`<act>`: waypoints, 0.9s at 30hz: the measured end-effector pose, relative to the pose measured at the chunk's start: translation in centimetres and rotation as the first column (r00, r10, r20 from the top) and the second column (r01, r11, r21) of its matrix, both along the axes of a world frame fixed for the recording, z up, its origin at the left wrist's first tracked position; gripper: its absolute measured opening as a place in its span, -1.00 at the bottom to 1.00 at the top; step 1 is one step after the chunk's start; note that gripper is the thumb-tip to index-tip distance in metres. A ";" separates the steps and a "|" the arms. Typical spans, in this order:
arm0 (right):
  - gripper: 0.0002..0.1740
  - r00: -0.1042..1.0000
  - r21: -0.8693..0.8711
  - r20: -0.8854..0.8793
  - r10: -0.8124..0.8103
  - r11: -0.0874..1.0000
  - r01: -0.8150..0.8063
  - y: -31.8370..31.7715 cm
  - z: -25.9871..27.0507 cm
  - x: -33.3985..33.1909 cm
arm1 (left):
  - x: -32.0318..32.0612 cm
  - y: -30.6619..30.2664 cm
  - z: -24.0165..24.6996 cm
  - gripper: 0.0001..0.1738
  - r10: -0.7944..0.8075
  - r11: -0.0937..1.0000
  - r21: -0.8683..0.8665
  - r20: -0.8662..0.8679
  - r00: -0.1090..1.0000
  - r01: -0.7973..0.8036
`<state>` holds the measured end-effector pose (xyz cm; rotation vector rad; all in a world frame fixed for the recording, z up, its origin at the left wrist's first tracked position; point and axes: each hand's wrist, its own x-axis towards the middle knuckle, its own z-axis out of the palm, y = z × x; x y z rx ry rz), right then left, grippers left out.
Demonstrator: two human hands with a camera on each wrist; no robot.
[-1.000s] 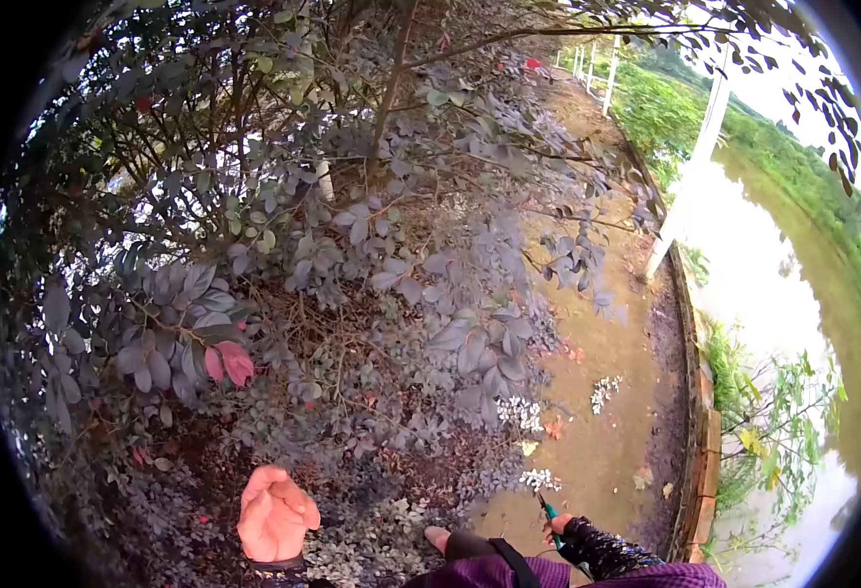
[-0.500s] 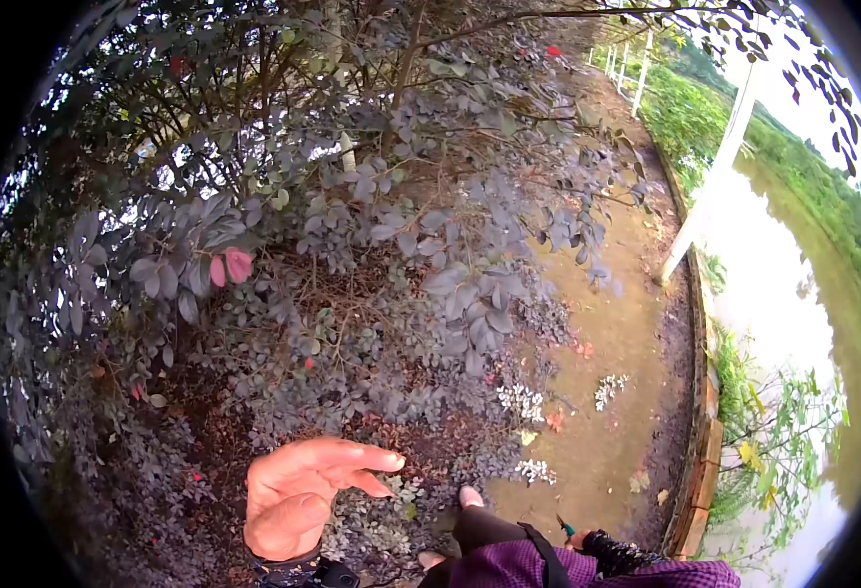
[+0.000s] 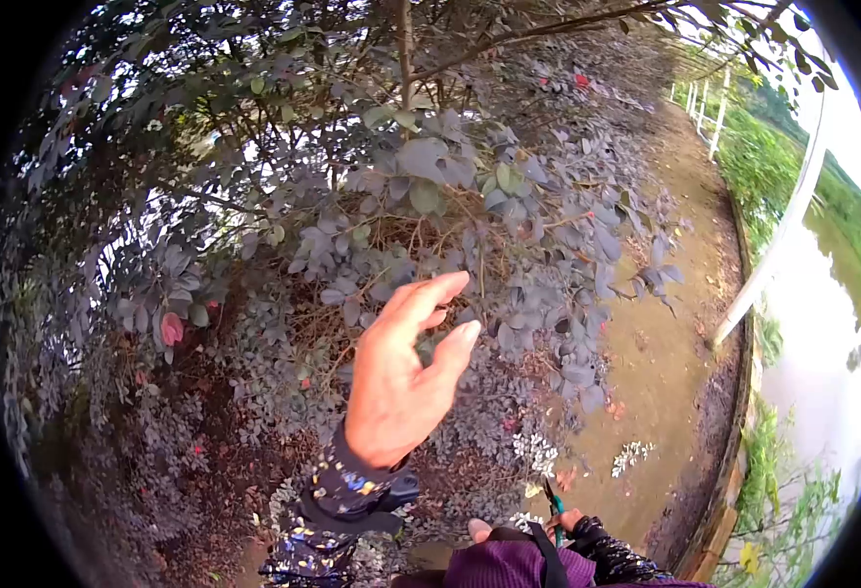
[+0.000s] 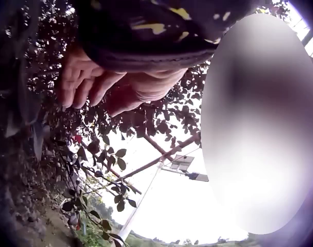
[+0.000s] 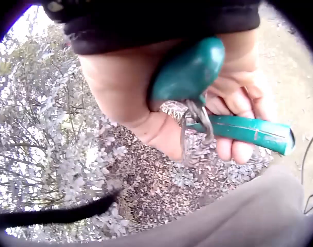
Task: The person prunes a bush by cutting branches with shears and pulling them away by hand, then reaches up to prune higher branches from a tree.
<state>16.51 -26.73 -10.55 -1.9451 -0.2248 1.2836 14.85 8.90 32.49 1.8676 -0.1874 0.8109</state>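
My left hand (image 3: 401, 377) is raised in front of the purple-leaved shrub (image 3: 533, 284), thumb and fingers apart and gently bent, with nothing between them. In the left wrist view the same hand (image 4: 115, 87) hangs beside dark foliage. Low at the right of the head view, my right hand (image 3: 568, 521) holds green-handled pruning shears (image 3: 556, 504), dark tip pointing up. The right wrist view shows the fingers curled round one green handle (image 5: 249, 131), the other handle (image 5: 190, 72) against the palm, and a metal spring between them.
A dirt path (image 3: 646, 382) runs along the right, edged by a low border (image 3: 744, 431) with water beyond. A white pole (image 3: 778, 240) leans by the path. A thin branch (image 3: 548, 24) crosses overhead; white-leaved sprigs (image 3: 632, 458) lie on the ground.
My left hand has risen from the bottom of the head view toward the shrub's middle, its fingers spreading from the thumb. The view has shifted left; the right hand stays low with the shears.
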 end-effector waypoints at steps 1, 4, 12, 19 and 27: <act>-0.76 0.972 -0.060 -0.111 -0.209 0.977 0.203 0.6 1.3 1.4 | 1.4 -0.3 -0.4 -0.57 0.061 0.997 0.048 -0.010 0.998 -0.061; -0.79 0.891 -0.052 -0.218 -0.398 0.917 0.397 2.1 3.1 5.1 | 4.4 -1.2 -2.6 -0.43 0.296 0.928 0.256 -0.059 0.953 -0.272; -0.65 0.910 0.428 -0.361 -0.205 0.831 0.356 11.5 7.4 9.3 | 6.6 -1.3 -8.1 -0.51 0.108 0.989 -0.069 -0.265 0.958 -0.131; -0.46 0.946 0.776 -0.304 0.110 0.604 0.179 19.1 12.6 11.0 | 2.8 1.6 -9.2 -0.71 0.128 0.923 -0.300 -0.355 0.926 -0.242; -0.19 0.919 0.942 -0.088 0.383 0.333 -0.049 26.9 21.0 17.2 | 0.9 3.1 -9.5 -0.74 0.112 0.911 -0.334 -0.361 0.926 -0.241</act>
